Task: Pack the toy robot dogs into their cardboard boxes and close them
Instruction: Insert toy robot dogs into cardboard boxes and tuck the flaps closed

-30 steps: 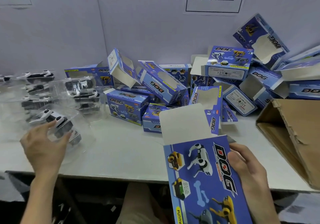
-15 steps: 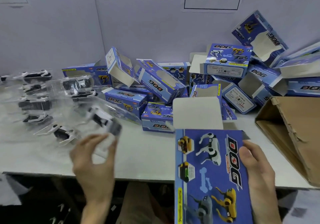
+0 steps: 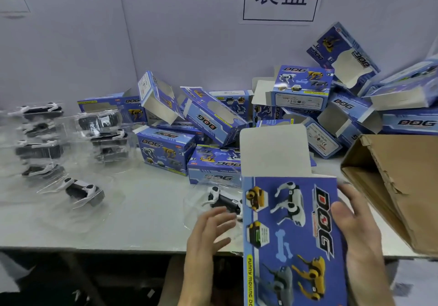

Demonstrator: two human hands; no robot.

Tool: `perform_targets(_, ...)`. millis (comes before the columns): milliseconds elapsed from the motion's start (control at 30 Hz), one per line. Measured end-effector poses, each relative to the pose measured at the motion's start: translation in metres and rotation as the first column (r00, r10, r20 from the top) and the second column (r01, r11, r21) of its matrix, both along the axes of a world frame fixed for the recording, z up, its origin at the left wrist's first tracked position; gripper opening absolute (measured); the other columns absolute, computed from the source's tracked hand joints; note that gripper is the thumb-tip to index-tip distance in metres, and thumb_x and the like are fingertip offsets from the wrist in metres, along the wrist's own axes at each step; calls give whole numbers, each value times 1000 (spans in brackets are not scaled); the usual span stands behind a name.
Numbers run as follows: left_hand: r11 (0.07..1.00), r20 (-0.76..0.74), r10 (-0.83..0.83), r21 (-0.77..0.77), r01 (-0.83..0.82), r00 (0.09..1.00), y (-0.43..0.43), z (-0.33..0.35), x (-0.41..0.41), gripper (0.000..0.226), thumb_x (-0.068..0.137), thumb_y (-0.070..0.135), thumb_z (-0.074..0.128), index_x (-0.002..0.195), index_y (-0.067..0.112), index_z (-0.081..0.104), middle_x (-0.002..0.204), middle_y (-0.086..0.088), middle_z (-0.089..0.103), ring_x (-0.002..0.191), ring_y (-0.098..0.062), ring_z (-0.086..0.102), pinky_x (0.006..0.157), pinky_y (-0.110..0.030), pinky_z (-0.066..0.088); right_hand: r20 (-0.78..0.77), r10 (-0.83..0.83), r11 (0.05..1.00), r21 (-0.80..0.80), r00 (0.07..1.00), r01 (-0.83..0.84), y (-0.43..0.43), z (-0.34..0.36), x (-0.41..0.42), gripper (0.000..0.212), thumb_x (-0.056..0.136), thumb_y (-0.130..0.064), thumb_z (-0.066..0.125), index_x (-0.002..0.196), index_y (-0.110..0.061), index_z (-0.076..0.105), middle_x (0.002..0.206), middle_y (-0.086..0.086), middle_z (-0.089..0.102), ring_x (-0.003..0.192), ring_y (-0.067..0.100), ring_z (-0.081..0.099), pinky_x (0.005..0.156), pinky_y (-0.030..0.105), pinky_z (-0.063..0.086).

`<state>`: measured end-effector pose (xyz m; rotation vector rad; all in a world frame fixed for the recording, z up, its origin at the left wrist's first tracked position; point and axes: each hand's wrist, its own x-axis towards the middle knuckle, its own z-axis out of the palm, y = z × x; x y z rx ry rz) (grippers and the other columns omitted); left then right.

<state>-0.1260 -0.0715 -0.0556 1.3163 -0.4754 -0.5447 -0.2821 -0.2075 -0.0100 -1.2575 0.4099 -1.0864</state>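
Observation:
My right hand [image 3: 355, 232] grips the right side of a blue "DOG" box [image 3: 291, 234] held over the table's front edge, its white top flap [image 3: 272, 149] standing open. My left hand [image 3: 208, 232] holds a toy robot dog [image 3: 224, 200], white and black in a clear plastic blister, right beside the box's left edge. The blister's near edge sits between my thumb and fingers. Part of the dog is hidden behind the box.
Several more blister-packed dogs [image 3: 83, 190] lie on the left of the white table [image 3: 142, 222]. A pile of open blue boxes [image 3: 166, 149] fills the back and right. A big brown carton [image 3: 398, 187] lies at the right edge.
My left hand picked a blister-packed dog off the left pile and carried it right, up to the box. The right hand swung the box more upright.

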Motion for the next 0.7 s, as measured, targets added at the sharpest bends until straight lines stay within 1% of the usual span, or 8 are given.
perform_targets(67, 984, -94, -176, -1, 177, 980, 11, 6, 7, 19, 100, 27, 48, 117, 25, 56, 85, 6, 76, 79, -11, 73, 67, -31, 52, -8, 55, 998, -40, 998, -55, 4, -1, 4, 44, 68, -44, 73, 112, -42, 67, 121, 3, 70, 101, 25, 72, 69, 40, 62)
perform_targets(133, 965, -125, -254, 26, 259, 959, 13, 11, 12, 55, 81, 44, 69, 131, 31, 52, 110, 4, 74, 100, -17, 71, 83, -40, 54, -19, 110, 991, -68, 994, -111, 9, -4, 8, 57, 62, -49, 77, 117, -41, 65, 126, 2, 68, 104, 29, 71, 76, 50, 60)
perform_targets(200, 946, -40, -321, 28, 323, 946, 27, 8, 10, 79, 61, 59, 85, 132, 45, 53, 126, 1, 68, 115, -26, 65, 95, -49, 52, -51, 181, 979, -89, 982, -185, 15, -7, 15, 75, 56, -62, 85, 125, -42, 60, 129, -1, 66, 106, 26, 70, 78, 44, 61)
perform_targets(300, 987, 66, -158, -8, 159, 985, 43, 15, 23, 76, 45, 65, 91, 115, 48, 66, 117, -5, 71, 105, -27, 69, 83, -38, 59, -26, 240, 971, -13, 970, -240, 16, -19, 29, 98, 55, -71, 83, 140, -39, 46, 133, -6, 64, 113, 20, 68, 83, 33, 60)
perform_targets(367, 999, 158, 0, -45, 7, 987, 57, 25, 38, 75, 42, 69, 89, 110, 44, 69, 111, -2, 74, 99, -22, 72, 72, -29, 59, -79, 153, 987, -37, 985, -156, 9, -33, 37, 85, 62, -54, 86, 135, -38, 45, 134, -6, 62, 114, 15, 66, 91, 34, 57)
perform_targets(467, 976, 260, 219, -81, -204, 941, 84, 38, 60, 85, 40, 72, 87, 118, 44, 63, 116, 4, 72, 100, -15, 71, 80, -36, 54, -389, 43, 962, -231, 920, -143, -5, -57, 46, 76, 64, -43, 86, 129, -42, 45, 136, -21, 54, 123, -6, 52, 105, 31, 46)
perform_targets(533, 956, 321, 292, -72, -284, 901, 99, 41, 73, 88, 45, 65, 89, 125, 43, 58, 118, 8, 69, 101, -10, 69, 81, -37, 53, -544, 25, 926, -304, 839, -224, -11, -68, 55, 92, 58, -56, 90, 135, -48, 39, 141, -29, 44, 128, -16, 40, 104, 13, 36)
perform_targets(700, 942, 453, 315, -40, -334, 834, 114, 40, 85, 79, 55, 32, 90, 124, 35, 53, 113, 16, 68, 100, -1, 66, 91, -44, 51, -622, -69, 849, -447, 780, -282, -18, -77, 90, 109, 50, -61, 82, 145, -46, 31, 147, -41, 18, 138, -17, 19, 108, 8, 21)
